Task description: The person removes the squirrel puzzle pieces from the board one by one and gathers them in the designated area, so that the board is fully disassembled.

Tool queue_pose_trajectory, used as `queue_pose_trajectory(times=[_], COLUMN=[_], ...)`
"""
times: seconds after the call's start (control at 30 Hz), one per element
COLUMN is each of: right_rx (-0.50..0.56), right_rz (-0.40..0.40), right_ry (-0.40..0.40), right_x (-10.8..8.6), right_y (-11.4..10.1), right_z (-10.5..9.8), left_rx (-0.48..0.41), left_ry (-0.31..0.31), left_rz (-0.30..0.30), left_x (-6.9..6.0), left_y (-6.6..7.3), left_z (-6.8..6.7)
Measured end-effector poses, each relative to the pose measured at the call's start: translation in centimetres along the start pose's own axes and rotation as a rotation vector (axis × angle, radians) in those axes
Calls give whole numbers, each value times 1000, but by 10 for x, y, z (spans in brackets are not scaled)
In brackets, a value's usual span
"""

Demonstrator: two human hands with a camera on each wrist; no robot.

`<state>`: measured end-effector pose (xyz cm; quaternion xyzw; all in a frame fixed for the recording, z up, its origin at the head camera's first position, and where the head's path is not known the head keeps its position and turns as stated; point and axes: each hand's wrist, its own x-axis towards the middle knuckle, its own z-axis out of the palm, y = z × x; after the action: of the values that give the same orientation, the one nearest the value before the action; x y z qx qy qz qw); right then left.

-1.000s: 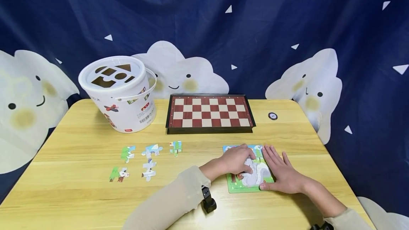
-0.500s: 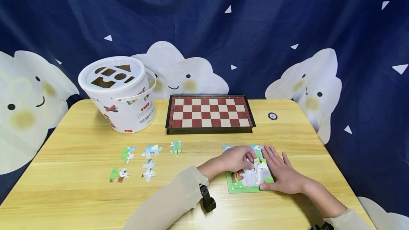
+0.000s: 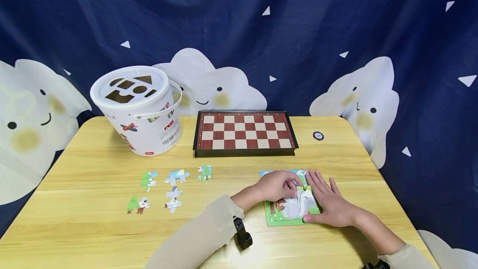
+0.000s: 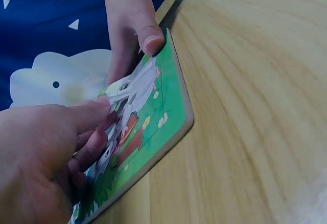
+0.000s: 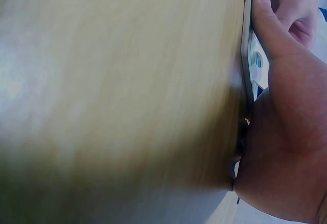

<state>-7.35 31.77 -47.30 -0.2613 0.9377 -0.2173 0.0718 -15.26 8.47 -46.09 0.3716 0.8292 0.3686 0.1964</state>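
Observation:
The jigsaw board [image 3: 276, 222], with a green border and a grey-and-white animal picture, lies at the right of the table. Over its upper middle, my left hand [image 3: 275, 186] pinches a puzzle piece [image 4: 119, 96] between thumb and fingers. That piece looks tilted up from the picture in the left wrist view, and the fingers hide part of it. My right hand [image 3: 331, 203] rests at the board's right side with its fingers straight and its thumb on the lower right corner. The left hand and arm cover the board's upper left part.
Several loose puzzle pieces [image 3: 173, 199] lie on the left of the wooden table [image 3: 93, 235]. Behind them stands a white bucket [image 3: 157, 136] with a shape-hole lid. A chessboard [image 3: 246, 132] lies at the back middle, and a dark round chip [image 3: 318, 135] at the back right.
My left fingers have drawn together and lifted slightly, with a puzzle piece now pinched and tilted at the board's upper part. The right hand has stayed in place.

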Motion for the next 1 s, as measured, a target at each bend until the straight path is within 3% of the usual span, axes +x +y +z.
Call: queue_pose_trajectory(times=[0.17,0.37,0.6,0.77,1.0], right_rx=[24,31,26,25,17], right_rz=[45,100,120,117,111], right_ry=[-37,-95,-112,-113,-105], right_x=[1,3,4,5,4], right_y=[-5,-11,-11,-9,-9], right_z=[-4,-12,-13,-12,-12], left_rx=[-3,-19,-200,-301,-297], left_ry=[4,51,113,131,123], left_rz=[0,35,42,43,55], left_x=[0,-1,-2,-10,-36], left_y=[-1,-4,-9,-14,-22], left_z=[1,2,-2,-14,-38])
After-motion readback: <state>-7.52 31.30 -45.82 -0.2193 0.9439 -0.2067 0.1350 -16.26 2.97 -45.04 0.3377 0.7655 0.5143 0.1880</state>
